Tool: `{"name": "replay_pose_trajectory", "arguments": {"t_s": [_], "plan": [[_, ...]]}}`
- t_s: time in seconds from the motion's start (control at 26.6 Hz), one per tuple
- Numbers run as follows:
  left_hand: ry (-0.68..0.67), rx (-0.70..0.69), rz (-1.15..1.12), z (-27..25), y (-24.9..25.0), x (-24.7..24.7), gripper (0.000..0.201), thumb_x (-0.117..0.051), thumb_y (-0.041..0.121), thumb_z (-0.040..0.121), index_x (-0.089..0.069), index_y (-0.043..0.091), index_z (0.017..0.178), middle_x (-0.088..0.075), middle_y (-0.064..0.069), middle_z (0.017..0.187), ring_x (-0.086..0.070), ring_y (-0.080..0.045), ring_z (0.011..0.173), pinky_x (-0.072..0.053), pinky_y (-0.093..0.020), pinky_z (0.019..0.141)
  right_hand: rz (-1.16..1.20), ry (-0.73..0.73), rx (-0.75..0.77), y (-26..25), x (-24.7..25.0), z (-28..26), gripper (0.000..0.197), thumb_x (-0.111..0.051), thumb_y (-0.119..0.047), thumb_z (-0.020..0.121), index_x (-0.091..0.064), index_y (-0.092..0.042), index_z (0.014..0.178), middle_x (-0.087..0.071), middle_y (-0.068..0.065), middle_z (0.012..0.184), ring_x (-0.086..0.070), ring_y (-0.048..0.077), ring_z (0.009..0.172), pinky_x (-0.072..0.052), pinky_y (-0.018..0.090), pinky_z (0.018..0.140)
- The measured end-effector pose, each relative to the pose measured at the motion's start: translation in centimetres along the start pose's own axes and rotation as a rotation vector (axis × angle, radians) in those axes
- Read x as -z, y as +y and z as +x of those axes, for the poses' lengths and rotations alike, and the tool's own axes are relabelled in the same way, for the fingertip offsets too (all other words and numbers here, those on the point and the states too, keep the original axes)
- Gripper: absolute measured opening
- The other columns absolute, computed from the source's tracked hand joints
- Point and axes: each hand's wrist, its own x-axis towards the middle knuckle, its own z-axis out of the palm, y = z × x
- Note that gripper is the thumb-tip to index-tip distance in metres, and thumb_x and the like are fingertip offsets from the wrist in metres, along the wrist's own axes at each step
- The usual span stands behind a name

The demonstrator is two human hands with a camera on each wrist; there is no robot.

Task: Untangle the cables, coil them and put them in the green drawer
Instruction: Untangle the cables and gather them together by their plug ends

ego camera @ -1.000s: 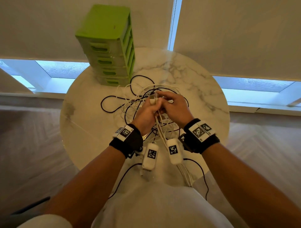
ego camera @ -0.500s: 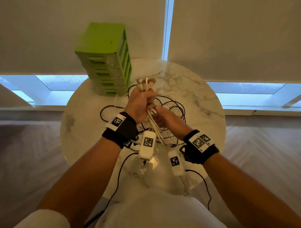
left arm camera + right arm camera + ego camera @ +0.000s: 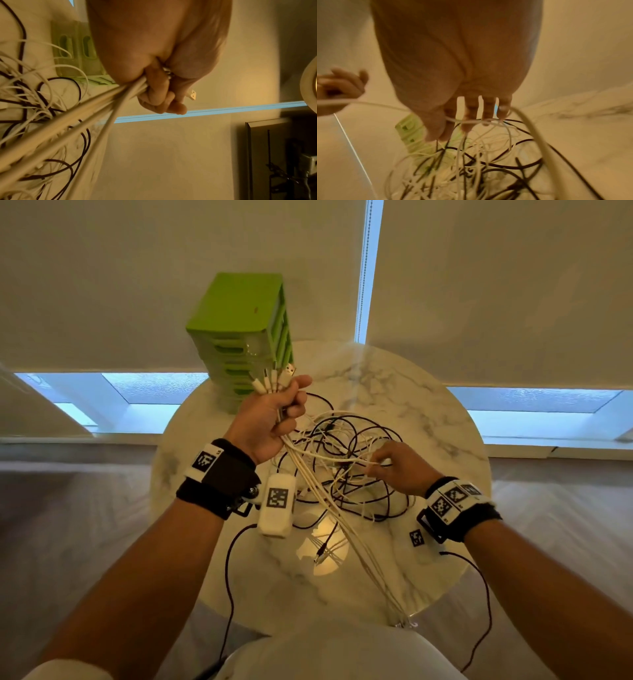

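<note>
My left hand is raised above the round marble table and grips a bundle of white cable ends, plugs pointing up. The same fist shows a USB plug sticking out, and the white strands run taut down to the tangle. A tangle of white and black cables lies mid-table. My right hand is low in it, fingers spread, thumb and forefinger pinching a white strand that crosses the fingertips. The green drawer unit stands at the back left, its drawers closed.
Several white strands trail over the table's near edge toward my body. A loose black cable tip lies near the front. Thin black leads hang from both wrist cameras. Window blinds close off the back.
My left hand has lifted the bundle of cable ends up and back toward the drawer unit. My right hand let go of the bundle and dropped to the right into the tangle.
</note>
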Motion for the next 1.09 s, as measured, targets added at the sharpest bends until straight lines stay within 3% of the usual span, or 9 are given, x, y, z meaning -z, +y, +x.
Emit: {"name": "replay_pose_trajectory", "arguments": {"t_s": [0.11,0.19,0.3,0.41,0.56,0.75,0.9,1.02,1.09], "plan": [[-0.014,0.008,-0.032,-0.6,0.3,0.8,0.021,-0.036,0.019,0.103,-0.056,0.014,0.098,-0.052,0.004,0.064,-0.039,-0.003,0.050,-0.024,-0.012,0.033,-0.178,0.253,-0.064,1.6,-0.1,0.6,0.011,-0.071,-0.024,0.083,-0.077,-0.020,0.090,-0.050,0.001,0.085,-0.054,0.028,0.090,-0.040,0.032,0.079],[-0.032,0.018,-0.030,-0.9,0.3,1.1,0.021,-0.035,0.024,0.103,-0.055,0.018,0.099,-0.047,0.004,0.057,-0.041,-0.006,0.049,-0.027,-0.014,0.037,-0.148,0.260,-0.097,1.3,0.3,1.2,0.016,-0.067,-0.023,0.086,-0.076,-0.021,0.098,-0.051,0.003,0.087,-0.054,0.028,0.089,-0.041,0.035,0.080],[-0.068,0.039,0.027,-0.9,-0.3,1.0,0.022,-0.037,0.028,0.103,-0.058,0.023,0.102,-0.031,0.005,0.052,-0.032,-0.009,0.047,-0.028,-0.019,0.043,-0.041,0.240,-0.038,-0.7,1.4,1.7,0.016,-0.065,-0.019,0.088,-0.075,-0.018,0.100,-0.060,0.006,0.090,-0.054,0.017,0.085,-0.040,0.023,0.076],[-0.055,0.046,0.158,-0.4,-1.4,0.3,0.022,-0.039,0.021,0.103,-0.060,0.024,0.109,-0.021,0.007,0.053,-0.019,-0.005,0.042,-0.014,-0.020,0.041,0.193,0.298,0.046,-3.6,2.8,1.8,0.014,-0.068,-0.012,0.086,-0.076,-0.014,0.098,-0.068,0.000,0.085,-0.060,0.003,0.077,-0.043,0.015,0.074],[0.020,0.096,0.301,0.2,-2.4,-1.4,0.013,-0.047,0.014,0.100,-0.056,0.015,0.108,-0.024,0.011,0.048,-0.018,-0.005,0.039,-0.010,-0.023,0.044,0.529,0.294,0.145,-7.7,4.7,1.4,0.018,-0.067,-0.002,0.085,-0.072,-0.013,0.099,-0.071,-0.003,0.078,-0.067,0.010,0.071,-0.056,0.023,0.069],[-0.116,0.089,0.308,1.1,-3.3,-2.3,0.021,-0.053,0.014,0.097,-0.064,0.020,0.081,-0.040,0.006,0.056,-0.019,-0.006,0.042,-0.011,-0.024,0.045,0.696,0.318,0.268,-9.9,6.0,1.0,0.022,-0.067,0.000,0.084,-0.070,-0.008,0.103,-0.072,0.003,0.082,-0.071,0.021,0.075,-0.058,0.031,0.074],[-0.134,0.075,0.414,1.4,-3.4,-2.5,0.015,-0.053,0.011,0.097,-0.068,0.011,0.100,-0.045,0.009,0.055,-0.019,-0.009,0.046,-0.011,-0.027,0.047,0.807,0.399,0.257,-9.8,6.8,1.1,0.023,-0.066,-0.003,0.084,-0.068,-0.008,0.106,-0.072,0.008,0.089,-0.071,0.024,0.081,-0.059,0.032,0.076],[-0.057,0.036,0.360,1.7,-3.4,-2.6,0.015,-0.051,0.011,0.098,-0.066,0.013,0.094,-0.056,0.004,0.067,-0.022,-0.006,0.043,-0.015,-0.021,0.043,0.671,0.355,0.210,-8.7,6.1,1.7,0.033,-0.068,-0.009,0.085,-0.062,-0.022,0.114,-0.065,0.009,0.102,-0.065,0.022,0.095,-0.055,0.030,0.083],[-0.061,0.028,0.248,1.7,-3.0,-2.6,0.017,-0.048,0.012,0.099,-0.063,0.014,0.090,-0.057,0.004,0.067,-0.022,-0.004,0.039,-0.014,-0.019,0.041,0.369,0.182,0.086,-7.1,4.5,2.3,0.038,-0.070,-0.021,0.084,-0.058,-0.031,0.119,-0.061,0.001,0.111,-0.059,0.015,0.102,-0.051,0.030,0.088]]}}
